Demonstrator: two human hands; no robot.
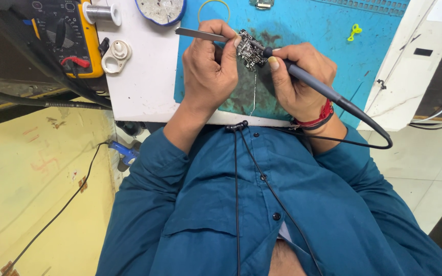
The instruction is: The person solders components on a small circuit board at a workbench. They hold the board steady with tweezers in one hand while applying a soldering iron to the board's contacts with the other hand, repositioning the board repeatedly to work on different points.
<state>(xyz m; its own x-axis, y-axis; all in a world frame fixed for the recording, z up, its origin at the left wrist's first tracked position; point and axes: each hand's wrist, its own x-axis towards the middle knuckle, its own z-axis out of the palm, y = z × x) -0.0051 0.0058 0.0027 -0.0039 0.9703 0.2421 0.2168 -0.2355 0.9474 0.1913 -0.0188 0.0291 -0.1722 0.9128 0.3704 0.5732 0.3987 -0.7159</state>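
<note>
White counter [144, 87] with a worn blue silicone work mat [308, 30] fills the far part of the view; near side shows only the person's teal buttoned shirt [231, 204]. Left hand [211, 69] has its fingers pinched narrow on slim grey metal tweezers [200, 35], tips pressing the small dark populated circuit board [249, 48], which sits propped on the mat between both hands. Right hand [295, 82] holds a dark pen-shaped soldering iron [308, 76] in a closed writing grip, tip touching the board's right edge (cord trails off right). Thin solder strand [255, 92] hangs down below the board. Far left: yellow multimeter [67, 36], solder wire spool [102, 13], round blue-rimmed dish [160, 10]. Step looks like soldering a component mid-joint; next move likely calls for steady tweezers while the iron lifts straight away.
</note>
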